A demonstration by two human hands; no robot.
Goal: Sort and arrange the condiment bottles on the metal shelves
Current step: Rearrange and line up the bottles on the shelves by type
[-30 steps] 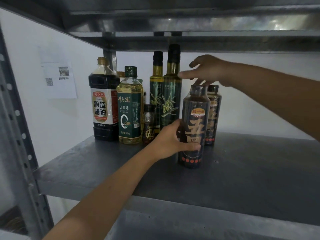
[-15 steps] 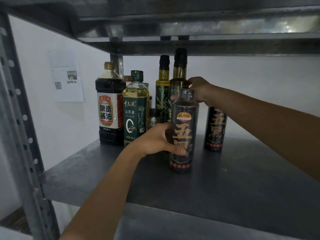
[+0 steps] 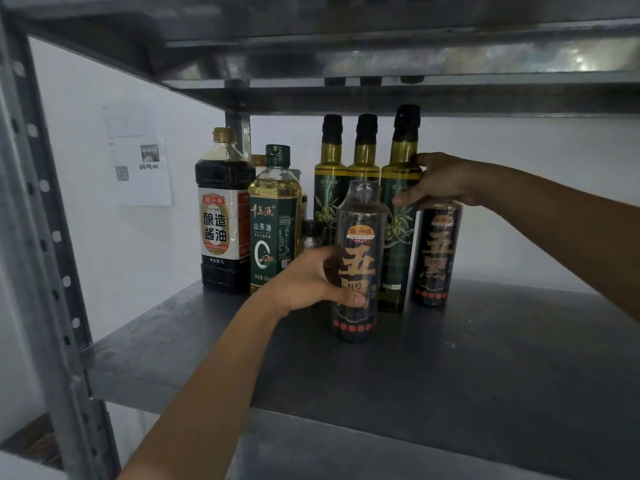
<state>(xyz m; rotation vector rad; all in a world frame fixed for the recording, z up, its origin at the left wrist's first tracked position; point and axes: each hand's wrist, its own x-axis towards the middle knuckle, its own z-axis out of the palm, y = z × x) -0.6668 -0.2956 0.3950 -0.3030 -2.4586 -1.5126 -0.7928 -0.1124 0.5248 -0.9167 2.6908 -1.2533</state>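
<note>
Head cam: left hand (image 3: 311, 278) has its fingers (image 3: 349, 299) wrapped round the front dark bottle (image 3: 358, 261), standing on the metal shelf (image 3: 485, 358) just ahead of the row. Right hand (image 3: 440, 181) is closed on the shoulder of the rightmost olive oil bottle (image 3: 400, 216), beside the second dark bottle (image 3: 438, 254). It's crowded back there, so I reckon sliding either one could knock a neighbour over.

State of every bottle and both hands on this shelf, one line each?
Front dark bottle: upright, gripped by left hand.
Rear dark bottle: upright, free.
Right olive oil bottle: upright, held by right hand.
Other two olive oil bottles: upright, capped.
Soy sauce bottle: upright, capped.
Tea oil bottle: upright, capped.
</note>
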